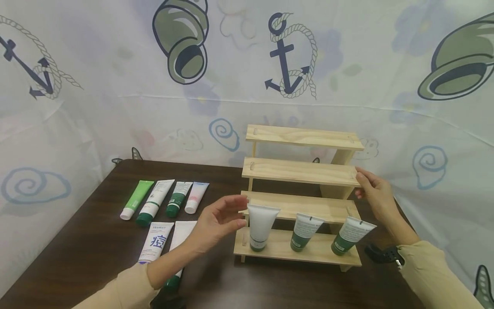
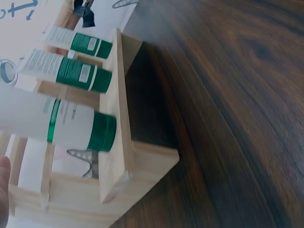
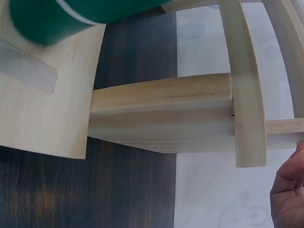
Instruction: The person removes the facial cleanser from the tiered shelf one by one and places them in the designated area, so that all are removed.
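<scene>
A stepped wooden display rack (image 1: 301,171) with several boards stands on the table. On its lowest board a larger white tube with a green cap (image 1: 262,225) and two smaller green-and-white tubes (image 1: 305,231) (image 1: 349,236) stand on their caps; the rightmost leans right. My right hand (image 1: 378,195) grips the right end of the second board from the top, its fingers partly curled at the edge. Beside the rack's left side, close to the white tube, is my left hand (image 1: 220,219), fingers extended and thumb apart, holding nothing. Whether its fingertips touch the rack I cannot tell.
Left on the dark table (image 1: 88,240) lie a green tube (image 1: 137,199), a white tube with a green cap (image 1: 156,201), a small green-and-white tube (image 1: 179,198) and a pink-white tube (image 1: 197,197). My left forearm partly covers more tubes nearer. A printed cloth (image 1: 231,64) hangs behind.
</scene>
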Demonstrator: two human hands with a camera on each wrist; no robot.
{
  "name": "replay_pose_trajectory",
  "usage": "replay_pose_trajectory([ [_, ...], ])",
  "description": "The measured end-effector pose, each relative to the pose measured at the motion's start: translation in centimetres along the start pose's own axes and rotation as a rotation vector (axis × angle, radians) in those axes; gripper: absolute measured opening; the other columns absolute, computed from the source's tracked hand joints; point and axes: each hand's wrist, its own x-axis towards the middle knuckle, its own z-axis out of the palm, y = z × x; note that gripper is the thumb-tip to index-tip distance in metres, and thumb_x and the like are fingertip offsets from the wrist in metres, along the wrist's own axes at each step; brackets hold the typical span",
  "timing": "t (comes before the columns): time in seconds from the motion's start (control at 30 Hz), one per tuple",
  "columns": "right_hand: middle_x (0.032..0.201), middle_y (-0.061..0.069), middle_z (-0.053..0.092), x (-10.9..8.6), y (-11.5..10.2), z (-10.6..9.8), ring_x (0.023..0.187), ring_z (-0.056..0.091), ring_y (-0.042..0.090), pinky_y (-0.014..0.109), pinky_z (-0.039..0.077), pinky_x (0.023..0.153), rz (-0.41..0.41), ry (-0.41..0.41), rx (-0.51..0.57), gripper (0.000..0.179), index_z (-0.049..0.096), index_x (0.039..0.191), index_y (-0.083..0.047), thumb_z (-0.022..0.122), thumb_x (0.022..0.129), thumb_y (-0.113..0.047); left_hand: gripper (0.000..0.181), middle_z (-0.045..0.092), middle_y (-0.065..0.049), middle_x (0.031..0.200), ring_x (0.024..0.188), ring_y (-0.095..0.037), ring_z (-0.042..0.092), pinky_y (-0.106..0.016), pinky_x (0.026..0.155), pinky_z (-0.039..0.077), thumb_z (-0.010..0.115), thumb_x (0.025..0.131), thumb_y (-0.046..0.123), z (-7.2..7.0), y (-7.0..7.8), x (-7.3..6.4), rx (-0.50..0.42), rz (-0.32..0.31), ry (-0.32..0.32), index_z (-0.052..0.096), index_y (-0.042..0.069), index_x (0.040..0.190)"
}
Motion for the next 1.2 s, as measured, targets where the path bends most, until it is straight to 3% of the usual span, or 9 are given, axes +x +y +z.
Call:
replay_pose_trajectory([
  [0.2, 0.079, -0.016, 0.063, 0.0, 0.1, 0.0, 0.057, 0.055, 0.0, 0.014, 0.048, 0.052, -0.004, -0.01, 0.034, 0.059, 0.031, 0.137, 0.015, 0.052, 0.097, -0.022, 0.049, 0.053, -0.02, 0.128, 0.111, -0.013, 0.057, -0.035, 0.097, 0.047, 0.072, 0.081, 0.005, 1.3, -0.9, 0.5, -0.07, 0.031, -0.025, 0.051, -0.001, 0.125],
  [0.47, 0.079, -0.016, 0.063, -0.1, 0.2, 0.1, 0.056, 0.055, 0.001, 0.014, 0.047, 0.052, -0.008, -0.011, 0.038, 0.059, 0.031, 0.137, 0.016, 0.052, 0.097, -0.022, 0.047, 0.06, 0.004, 0.114, 0.101, -0.014, 0.062, -0.031, 0.089, 0.052, 0.073, 0.08, 0.003, 2.3, -1.7, 0.7, -0.126, 0.01, -0.015, 0.051, -0.002, 0.121],
  [0.9, 0.079, -0.015, 0.061, -0.2, 0.2, 0.1, 0.058, 0.055, 0.001, 0.014, 0.047, 0.053, 0.002, -0.021, 0.034, 0.06, 0.03, 0.138, 0.015, 0.052, 0.097, -0.023, 0.046, 0.059, 0.002, 0.11, 0.099, -0.012, 0.06, -0.031, 0.092, 0.051, 0.074, 0.079, 0.006, 2.9, -2.1, 0.6, -0.12, -0.025, -0.004, 0.051, -0.001, 0.119],
  [1.2, 0.078, -0.015, 0.062, -0.1, 0.4, 0.0, 0.058, 0.055, 0.0, 0.014, 0.048, 0.053, -0.014, -0.018, -0.004, 0.058, 0.03, 0.139, 0.014, 0.05, 0.098, -0.023, 0.038, 0.06, 0.002, 0.101, 0.093, -0.012, 0.061, -0.031, 0.09, 0.051, 0.071, 0.079, -0.001, 3.2, -2.4, 0.9, -0.122, -0.005, 0.012, 0.052, -0.005, 0.112],
])
